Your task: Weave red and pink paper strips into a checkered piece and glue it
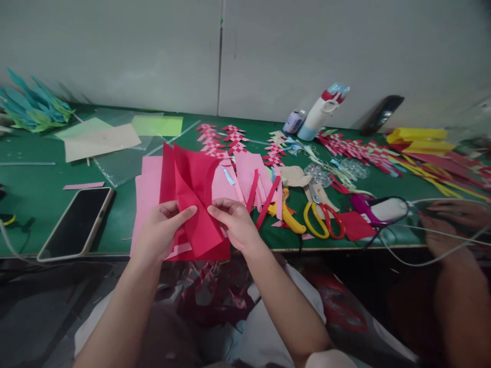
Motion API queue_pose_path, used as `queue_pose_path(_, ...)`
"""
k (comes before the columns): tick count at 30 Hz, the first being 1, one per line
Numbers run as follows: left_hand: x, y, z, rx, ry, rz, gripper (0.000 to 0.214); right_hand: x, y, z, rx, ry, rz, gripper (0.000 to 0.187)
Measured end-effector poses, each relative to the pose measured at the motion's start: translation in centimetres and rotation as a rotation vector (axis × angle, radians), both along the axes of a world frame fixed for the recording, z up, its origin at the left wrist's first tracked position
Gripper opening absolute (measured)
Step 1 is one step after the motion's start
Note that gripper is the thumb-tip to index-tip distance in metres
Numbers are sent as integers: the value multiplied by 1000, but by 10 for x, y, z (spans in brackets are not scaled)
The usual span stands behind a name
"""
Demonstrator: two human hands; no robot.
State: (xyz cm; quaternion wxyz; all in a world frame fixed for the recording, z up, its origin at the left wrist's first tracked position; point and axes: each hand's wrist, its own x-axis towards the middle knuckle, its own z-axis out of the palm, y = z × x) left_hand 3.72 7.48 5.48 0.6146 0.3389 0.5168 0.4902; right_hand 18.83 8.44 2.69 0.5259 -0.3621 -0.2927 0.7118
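A sheet of red paper (197,179), bent and partly folded, is held up between both hands over the front of the green table. My left hand (163,227) pinches its left part, thumb on top. On the right part, my right hand (233,220) grips with thumb and curled fingers. More red paper lies beneath, above a stack of pink paper (148,189). Just right of my right hand are red and pink paper strips (264,204) and a yellow cutter-like tool (291,217). Scissors (326,217) with yellow and red handles lie farther right.
A phone (76,222) lies at the left. Woven red and pink paper strips (233,138), a can (294,121) and a white bottle (320,115) are behind. A power bank with cables (387,209) sits near a co-worker's hands (452,220) at the right. The table's front edge (345,249) is close.
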Motion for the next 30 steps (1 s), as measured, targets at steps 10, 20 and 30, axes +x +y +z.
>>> queue_pose_path(10,1,0,2,-28,18,42,32,10,-2,3,-19,-90,121,28)
queue_pose_path(20,5,0,1,-36,24,1,29,19,-2,6,-28,-125,163,32)
queue_pose_path(30,6,1,-3,-32,18,-2,32,19,2,-3,-48,-80,140,37)
